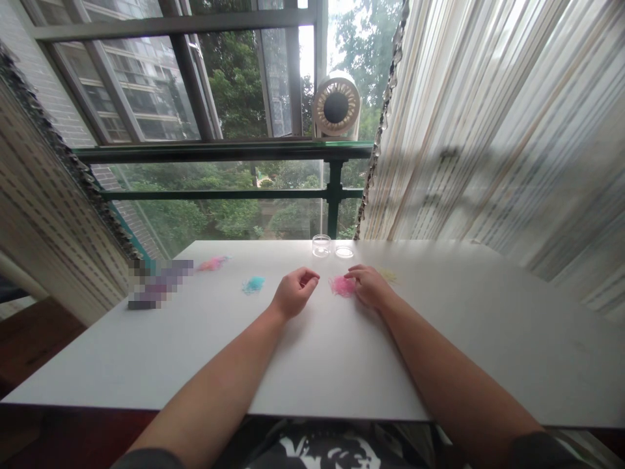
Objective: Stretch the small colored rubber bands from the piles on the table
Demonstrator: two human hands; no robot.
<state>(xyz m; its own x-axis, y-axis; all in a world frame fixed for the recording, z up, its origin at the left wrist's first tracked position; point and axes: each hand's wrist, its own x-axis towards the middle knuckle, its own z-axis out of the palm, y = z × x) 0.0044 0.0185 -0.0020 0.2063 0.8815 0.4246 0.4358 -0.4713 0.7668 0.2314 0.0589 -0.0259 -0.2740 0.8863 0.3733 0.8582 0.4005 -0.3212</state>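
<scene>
On the white table, my left hand (pixel 295 291) is closed, thumb and fingertips pressed together; whatever it may hold is too small to make out. My right hand (pixel 370 285) has its fingers apart and reaches over the right side of a pink pile (pixel 340 286) of thin pieces, fingertips at the pile. A yellow pile (pixel 389 275) lies just behind and right of that hand, partly hidden. Left of my left hand is a blue pile (pixel 254 284). Beyond the hands stand a small clear round container (pixel 321 246) and, beside it, a flat clear round piece (pixel 344 252).
A pink, orange and purple pile (pixel 213 264) lies at the back left of the table (pixel 342 378). Near the left edge is a pixelated area. A white fan (pixel 336 106) stands above the green railing by the window, with curtains on both sides.
</scene>
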